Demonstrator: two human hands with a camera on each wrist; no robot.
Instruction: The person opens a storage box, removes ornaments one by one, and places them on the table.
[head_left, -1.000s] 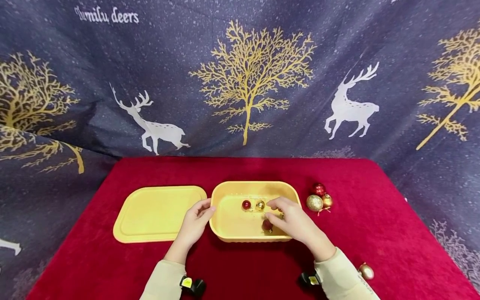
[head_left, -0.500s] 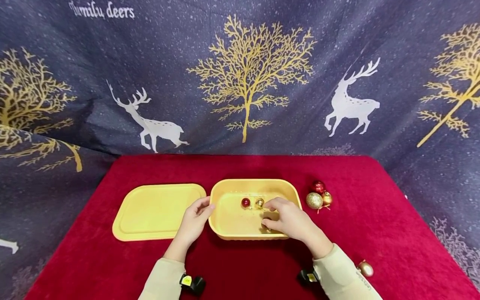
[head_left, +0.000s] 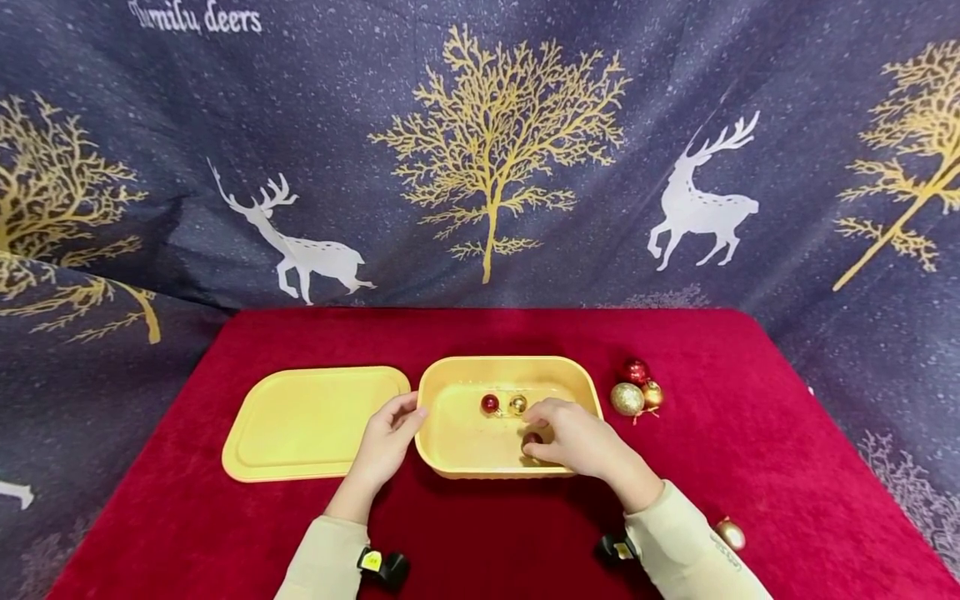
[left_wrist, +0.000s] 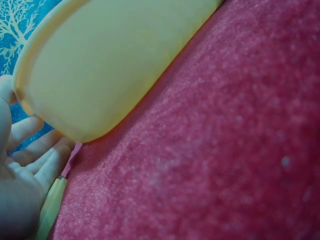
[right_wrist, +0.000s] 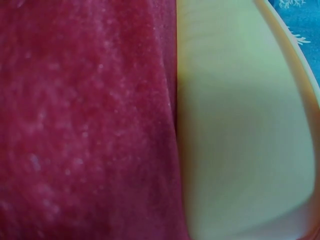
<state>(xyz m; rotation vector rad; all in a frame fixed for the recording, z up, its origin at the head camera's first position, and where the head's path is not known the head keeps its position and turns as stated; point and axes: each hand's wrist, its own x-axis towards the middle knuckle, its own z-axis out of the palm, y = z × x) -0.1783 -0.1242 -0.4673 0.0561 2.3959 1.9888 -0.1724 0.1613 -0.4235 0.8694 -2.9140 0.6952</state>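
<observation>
A yellow plastic box [head_left: 480,467] stands open on the red cloth. My left hand [head_left: 386,437] holds its left rim, thumb over the edge and fingers against the outside wall; the left wrist view shows those fingers under the rim [left_wrist: 16,95]. My right hand [head_left: 573,433] reaches over the right side into the box and pinches a dark red bauble [head_left: 532,438], which the thumb and fingers partly cover. Just behind lie a small red bauble [head_left: 490,403] and a shiny gold bauble [head_left: 517,404] on the box floor. In the right wrist view the box wall [right_wrist: 240,125] fills the right half.
A yellow lid [head_left: 315,425] lies flat left of the box. Right of it sit a red bauble [head_left: 635,371], a glittery gold bauble [head_left: 627,399] and a smaller gold one [head_left: 653,393]. A pale gold bauble [head_left: 731,534] lies beside the right sleeve. A patterned cloth [head_left: 480,167] hangs behind.
The right hand's fingers have come down and closed around the dark red bauble inside the box. My left hand keeps its hold on the rim. The head view has shifted slightly.
</observation>
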